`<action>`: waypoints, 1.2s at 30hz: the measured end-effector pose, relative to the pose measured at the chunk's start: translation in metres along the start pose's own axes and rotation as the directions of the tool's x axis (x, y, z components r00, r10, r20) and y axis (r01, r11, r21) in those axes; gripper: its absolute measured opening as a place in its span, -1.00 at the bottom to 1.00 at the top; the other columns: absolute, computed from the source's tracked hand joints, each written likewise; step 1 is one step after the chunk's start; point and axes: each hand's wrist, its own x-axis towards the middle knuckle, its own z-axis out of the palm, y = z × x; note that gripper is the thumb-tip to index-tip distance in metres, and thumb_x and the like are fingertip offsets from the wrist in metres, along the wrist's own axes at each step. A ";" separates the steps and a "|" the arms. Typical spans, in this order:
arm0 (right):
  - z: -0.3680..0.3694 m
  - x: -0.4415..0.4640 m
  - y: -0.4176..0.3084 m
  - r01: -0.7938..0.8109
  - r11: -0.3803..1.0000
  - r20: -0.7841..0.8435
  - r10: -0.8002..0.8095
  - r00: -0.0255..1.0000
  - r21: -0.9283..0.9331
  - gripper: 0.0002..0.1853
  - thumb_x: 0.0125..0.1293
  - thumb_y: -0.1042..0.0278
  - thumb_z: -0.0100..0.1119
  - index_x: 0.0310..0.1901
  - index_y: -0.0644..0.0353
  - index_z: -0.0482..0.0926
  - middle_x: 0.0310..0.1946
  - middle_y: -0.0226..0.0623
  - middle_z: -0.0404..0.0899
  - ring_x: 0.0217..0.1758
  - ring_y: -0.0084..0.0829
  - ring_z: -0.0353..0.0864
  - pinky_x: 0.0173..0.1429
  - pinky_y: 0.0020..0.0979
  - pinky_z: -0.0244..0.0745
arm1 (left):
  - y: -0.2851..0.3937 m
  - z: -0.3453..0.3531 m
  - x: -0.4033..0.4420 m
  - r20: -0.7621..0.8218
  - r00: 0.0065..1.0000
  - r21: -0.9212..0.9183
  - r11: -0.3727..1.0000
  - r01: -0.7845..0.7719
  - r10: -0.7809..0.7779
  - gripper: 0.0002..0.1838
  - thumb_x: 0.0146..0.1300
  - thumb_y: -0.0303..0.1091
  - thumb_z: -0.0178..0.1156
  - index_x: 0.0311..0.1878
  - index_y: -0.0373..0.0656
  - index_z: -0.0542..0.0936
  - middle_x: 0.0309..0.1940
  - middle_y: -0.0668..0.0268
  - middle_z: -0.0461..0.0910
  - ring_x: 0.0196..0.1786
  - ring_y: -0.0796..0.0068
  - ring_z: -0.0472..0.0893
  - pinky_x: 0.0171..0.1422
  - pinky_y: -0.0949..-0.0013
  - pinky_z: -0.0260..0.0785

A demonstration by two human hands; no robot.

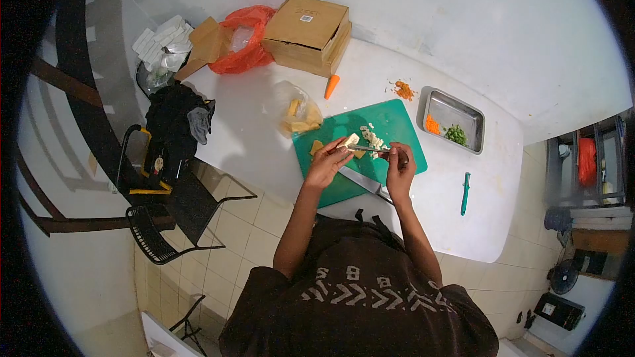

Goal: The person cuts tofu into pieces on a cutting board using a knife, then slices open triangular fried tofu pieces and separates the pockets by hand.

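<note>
Above the green cutting board (405,149), my left hand (324,165) pinches a pale, yellow-skinned block of food (350,140). My right hand (401,170) grips a thin metal tool (368,149) whose far end meets that block; its exact kind is too small to make out. Small white diced pieces (372,136) are scattered on the board just beyond my hands. More yellow pieces (316,147) sit by my left fingers, partly covered by them. A large knife (362,180) lies on the board below both hands, its handle toward my right wrist.
A clear plastic bag of yellow blocks (303,118) stands left of the board. On the right are a metal tray (481,119) with orange and green chopped bits, and a green-handled peeler (465,194). A carrot (332,86), orange peelings (403,90) and a cardboard box (307,26) are farther back.
</note>
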 end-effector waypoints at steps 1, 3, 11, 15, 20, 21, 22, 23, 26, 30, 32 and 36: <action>-0.001 0.000 -0.001 0.009 1.000 0.016 -0.008 1.000 -0.026 -0.83 0.52 0.44 0.05 -0.02 0.36 0.54 -0.19 -0.18 0.59 -0.24 -0.43 0.69 -0.10 -0.39 0.62 | -0.002 -0.003 0.001 0.000 1.000 -0.031 0.999 0.011 -0.011 -0.53 0.41 -0.52 0.17 0.34 -0.39 0.37 0.08 0.22 0.57 0.12 0.43 0.61 0.36 0.32 0.50; -0.004 0.002 -0.005 0.007 0.996 0.054 -0.002 0.999 -0.085 -0.85 0.49 0.47 0.08 -0.04 0.35 0.57 -0.20 -0.19 0.60 -0.25 -0.42 0.69 -0.12 -0.40 0.62 | -0.003 -0.006 0.003 0.000 1.000 -0.062 0.998 0.021 -0.021 -0.54 0.41 -0.52 0.17 0.34 -0.36 0.37 0.08 0.25 0.57 0.11 0.46 0.61 0.35 0.33 0.51; -0.017 0.010 -0.040 -0.104 0.915 0.285 0.227 0.931 -0.390 -0.75 0.31 0.58 0.24 0.02 0.26 0.63 -0.27 -0.10 0.63 -0.32 -0.30 0.70 -0.19 -0.32 0.58 | -0.002 -0.009 0.005 -0.065 0.998 -0.077 0.997 0.016 -0.021 -0.66 0.44 -0.47 0.15 0.22 -0.32 0.42 0.14 0.13 0.55 0.24 0.32 0.58 0.28 0.30 0.52; -0.018 0.012 -0.049 0.096 0.818 0.439 0.201 0.876 -0.567 -0.68 0.20 0.61 0.27 0.02 0.25 0.65 -0.24 0.02 0.64 -0.31 -0.03 0.65 -0.10 -0.18 0.54 | -0.009 -0.013 0.008 -0.031 0.999 -0.129 0.992 0.004 -0.008 -0.63 0.43 -0.47 0.15 0.25 -0.28 0.37 0.20 0.10 0.51 0.29 0.21 0.55 0.29 0.25 0.50; -0.021 0.007 -0.044 0.151 0.815 0.445 0.143 0.884 -0.560 -0.76 0.23 0.57 0.25 -0.05 0.28 0.68 -0.28 0.01 0.66 -0.31 -0.10 0.67 -0.12 -0.20 0.54 | -0.007 -0.015 0.006 -0.038 0.999 -0.158 0.987 -0.006 0.000 -0.52 0.45 -0.49 0.11 0.38 -0.19 0.25 0.28 0.14 0.42 0.35 0.11 0.49 0.40 0.13 0.39; -0.024 0.005 -0.038 0.000 0.838 0.385 0.250 0.888 -0.546 -0.79 0.28 0.53 0.24 -0.05 0.29 0.67 -0.29 -0.05 0.68 -0.31 -0.21 0.68 -0.17 -0.25 0.54 | -0.004 -0.011 0.004 -0.039 0.999 -0.158 0.987 -0.007 0.001 -0.52 0.45 -0.49 0.11 0.38 -0.19 0.25 0.28 0.14 0.42 0.35 0.11 0.49 0.40 0.13 0.39; -0.026 0.003 -0.033 -0.150 0.840 0.327 0.359 0.874 -0.521 -0.81 0.32 0.50 0.23 -0.06 0.30 0.66 -0.30 -0.12 0.70 -0.31 -0.33 0.69 -0.22 -0.31 0.55 | -0.001 -0.008 0.003 -0.050 0.999 -0.135 0.991 -0.024 0.017 -0.49 0.46 -0.50 0.10 0.42 -0.17 0.23 0.28 0.16 0.41 0.37 0.12 0.47 0.44 0.10 0.36; -0.028 0.000 -0.027 -0.150 0.840 0.327 0.359 0.874 -0.521 -0.81 0.32 0.50 0.23 -0.06 0.30 0.66 -0.30 -0.12 0.70 -0.31 -0.33 0.69 -0.22 -0.31 0.55 | 0.002 -0.004 0.001 -0.060 0.998 -0.112 0.993 -0.039 0.033 -0.46 0.46 -0.50 0.10 0.45 -0.15 0.22 0.27 0.19 0.40 0.38 0.13 0.45 0.47 0.07 0.33; -0.033 -0.009 -0.015 -0.409 0.881 0.257 0.464 0.848 -0.239 -0.83 0.39 0.39 0.23 -0.07 0.27 0.65 -0.28 -0.28 0.72 -0.29 -0.54 0.66 -0.31 -0.43 0.53 | -0.004 -0.017 0.007 0.015 0.999 -0.119 0.992 -0.041 0.043 -0.42 0.47 -0.50 0.08 0.50 -0.10 0.20 0.35 0.24 0.35 0.41 0.24 0.40 0.48 0.06 0.32; -0.034 -0.021 -0.009 -0.606 0.790 0.146 0.612 0.777 -0.094 -0.83 0.39 0.31 0.26 -0.07 0.14 0.61 -0.23 -0.36 0.72 -0.31 -0.59 0.64 -0.37 -0.52 0.46 | -0.005 -0.018 0.006 -0.020 1.000 -0.104 0.995 -0.001 -0.001 -0.46 0.47 -0.47 0.10 0.47 -0.11 0.25 0.37 0.29 0.36 0.39 0.35 0.39 0.45 0.08 0.33; -0.035 -0.027 -0.004 -0.659 0.752 0.121 0.657 0.744 -0.034 -0.84 0.37 0.31 0.28 -0.08 0.09 0.60 -0.22 -0.36 0.71 -0.31 -0.59 0.62 -0.39 -0.53 0.43 | -0.003 -0.015 0.004 -0.089 0.993 -0.131 0.990 0.061 -0.073 -0.49 0.45 -0.46 0.13 0.42 -0.11 0.29 0.37 0.31 0.39 0.36 0.41 0.39 0.42 0.14 0.34; -0.037 -0.033 0.009 -0.724 0.667 0.155 0.707 0.690 0.175 -0.81 0.40 0.31 0.23 0.00 0.06 0.56 -0.11 -0.35 0.70 -0.26 -0.58 0.62 -0.42 -0.54 0.37 | -0.008 -0.018 0.007 -0.098 0.992 -0.126 0.990 0.061 -0.074 -0.53 0.42 -0.47 0.16 0.35 -0.10 0.33 0.35 0.30 0.42 0.33 0.39 0.42 0.41 0.16 0.34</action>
